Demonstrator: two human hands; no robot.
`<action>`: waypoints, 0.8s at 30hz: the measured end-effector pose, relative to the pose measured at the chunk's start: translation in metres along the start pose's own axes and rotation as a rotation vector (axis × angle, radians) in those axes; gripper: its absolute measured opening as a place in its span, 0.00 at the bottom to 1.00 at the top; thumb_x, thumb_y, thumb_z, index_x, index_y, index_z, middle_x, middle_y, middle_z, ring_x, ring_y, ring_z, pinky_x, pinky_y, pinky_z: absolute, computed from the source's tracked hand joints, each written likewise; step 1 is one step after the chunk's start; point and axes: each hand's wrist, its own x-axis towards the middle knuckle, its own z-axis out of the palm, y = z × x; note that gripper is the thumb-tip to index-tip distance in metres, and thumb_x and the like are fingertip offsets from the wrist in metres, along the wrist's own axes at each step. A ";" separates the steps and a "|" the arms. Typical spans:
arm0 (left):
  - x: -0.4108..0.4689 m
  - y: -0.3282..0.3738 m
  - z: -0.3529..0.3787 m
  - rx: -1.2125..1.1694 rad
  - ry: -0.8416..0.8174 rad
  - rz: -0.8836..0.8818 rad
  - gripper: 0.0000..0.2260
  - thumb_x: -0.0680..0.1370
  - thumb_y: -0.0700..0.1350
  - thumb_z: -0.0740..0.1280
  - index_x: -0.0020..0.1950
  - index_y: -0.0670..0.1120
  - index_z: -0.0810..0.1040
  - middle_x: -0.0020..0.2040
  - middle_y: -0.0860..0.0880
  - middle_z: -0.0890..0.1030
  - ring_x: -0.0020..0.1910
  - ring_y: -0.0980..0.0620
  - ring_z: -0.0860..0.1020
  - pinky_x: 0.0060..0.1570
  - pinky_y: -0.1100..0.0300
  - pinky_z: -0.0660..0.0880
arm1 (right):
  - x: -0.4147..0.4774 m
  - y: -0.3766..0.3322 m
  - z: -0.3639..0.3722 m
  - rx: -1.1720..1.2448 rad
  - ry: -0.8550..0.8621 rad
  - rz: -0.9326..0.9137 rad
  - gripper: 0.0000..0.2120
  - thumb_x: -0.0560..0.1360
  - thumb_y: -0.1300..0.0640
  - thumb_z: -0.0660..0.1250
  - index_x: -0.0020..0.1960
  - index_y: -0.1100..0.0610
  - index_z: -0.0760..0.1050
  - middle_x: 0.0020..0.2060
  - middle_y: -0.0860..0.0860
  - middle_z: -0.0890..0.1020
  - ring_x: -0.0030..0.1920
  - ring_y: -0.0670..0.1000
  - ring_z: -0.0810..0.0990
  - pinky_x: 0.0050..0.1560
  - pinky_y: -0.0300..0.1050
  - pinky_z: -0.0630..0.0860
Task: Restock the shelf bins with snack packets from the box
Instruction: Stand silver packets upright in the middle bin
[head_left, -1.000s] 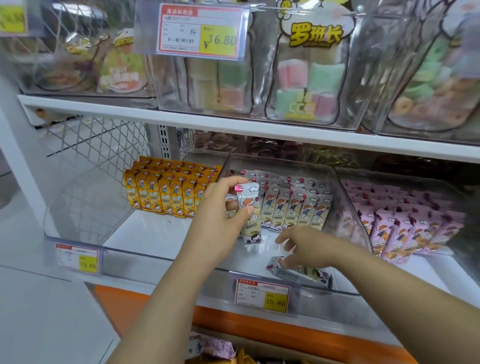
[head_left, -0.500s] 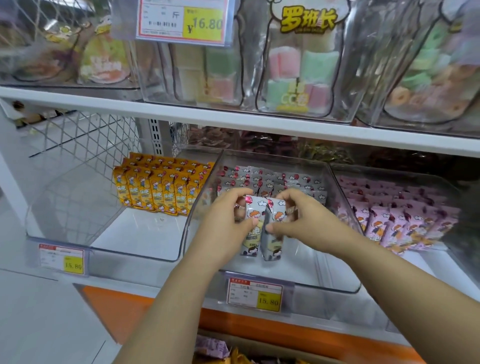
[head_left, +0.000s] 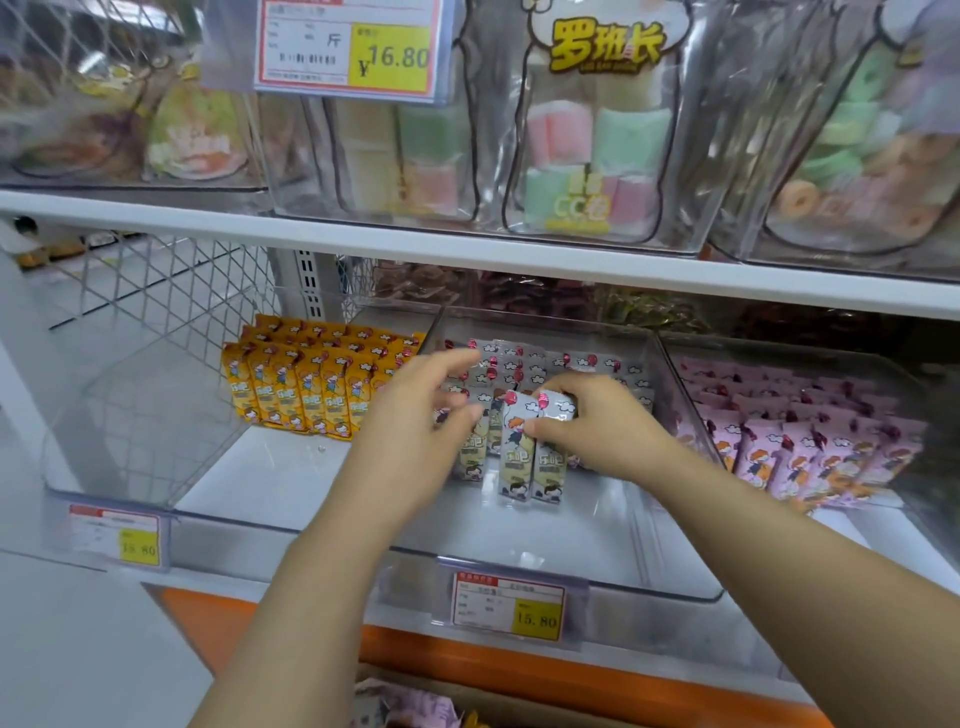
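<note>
Two grey snack packets (head_left: 525, 457) stand upright side by side in the middle clear bin (head_left: 571, 579), in front of rows of the same grey packets (head_left: 587, 364). My right hand (head_left: 602, 423) pinches the tops of this pair between thumb and fingers. My left hand (head_left: 410, 431) hovers just to their left with fingers spread and relaxed, holding nothing; a third grey packet (head_left: 475, 452) stands beside its fingertips. The box (head_left: 415, 706) shows at the bottom edge with pink packets inside.
Yellow packets (head_left: 306, 384) fill the back of the left bin, pink packets (head_left: 810, 447) the right bin. A price tag (head_left: 509, 605) hangs on the middle bin's front. The upper shelf (head_left: 415, 244) carries clear bags of marshmallows close above.
My right hand picked a packet off the bin floor and stood it beside the left hand's packet. Now the right hand holds both tops, and the left hand has let go and opened.
</note>
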 end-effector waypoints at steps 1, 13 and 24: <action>0.001 0.000 -0.007 0.024 0.056 0.042 0.17 0.78 0.41 0.66 0.65 0.55 0.73 0.58 0.60 0.73 0.49 0.68 0.74 0.46 0.73 0.71 | 0.005 0.002 0.003 -0.043 0.016 0.019 0.21 0.74 0.51 0.70 0.64 0.57 0.74 0.57 0.49 0.79 0.58 0.50 0.76 0.50 0.38 0.67; -0.004 -0.024 -0.011 0.067 0.137 0.036 0.13 0.78 0.37 0.65 0.56 0.53 0.77 0.50 0.60 0.75 0.50 0.66 0.74 0.48 0.77 0.68 | 0.022 0.005 0.034 -0.312 0.165 0.047 0.21 0.75 0.52 0.68 0.66 0.51 0.68 0.63 0.53 0.69 0.49 0.57 0.79 0.45 0.46 0.75; -0.006 -0.025 -0.009 0.127 0.152 0.060 0.11 0.78 0.38 0.65 0.57 0.50 0.79 0.50 0.58 0.76 0.48 0.67 0.73 0.47 0.80 0.65 | -0.007 -0.006 0.019 -0.168 -0.152 -0.002 0.12 0.73 0.52 0.71 0.55 0.52 0.76 0.50 0.48 0.78 0.46 0.49 0.78 0.47 0.43 0.76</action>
